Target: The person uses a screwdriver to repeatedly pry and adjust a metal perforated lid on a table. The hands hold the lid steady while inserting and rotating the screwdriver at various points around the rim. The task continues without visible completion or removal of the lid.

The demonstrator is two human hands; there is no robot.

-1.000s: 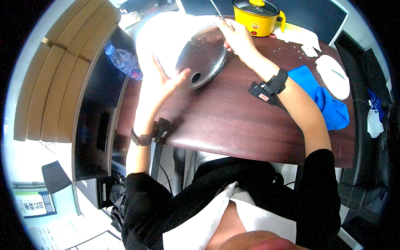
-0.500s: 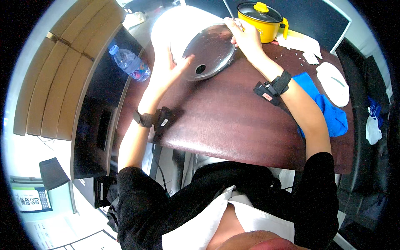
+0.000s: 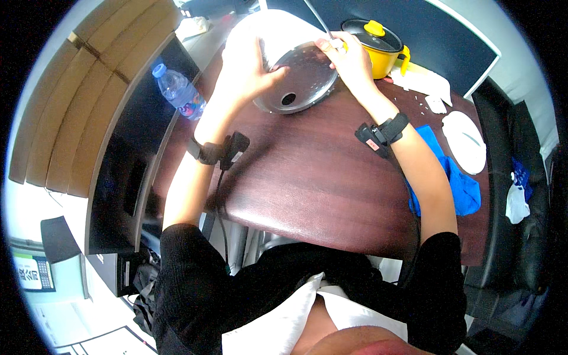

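Observation:
At the far part of the table lies a large rounded white object (image 3: 278, 26), washed out by glare. A clear round disc (image 3: 303, 74) with droplet-like spots and a dark hole near its lower edge faces me at its front. My left hand (image 3: 244, 74) lies along the left side of both, fingers stretched and thumb apart over the disc's edge. My right hand (image 3: 353, 62), closed in a pinch at the disc's upper right, holds a thin grey rod (image 3: 318, 16) that slants up and left. I cannot make out the rod's kind.
Behind my right hand stands a yellow pot (image 3: 384, 62) with a glass lid. White scraps (image 3: 436, 105), a white oval object (image 3: 464, 142) and a blue cloth (image 3: 458, 189) lie at the right. A water bottle (image 3: 180, 92) stands at the left beside a dark panel (image 3: 133, 154).
The view has shifted slightly. My left hand has moved a little to the right against the disc. The rod in my right hand now shows lower and further left.

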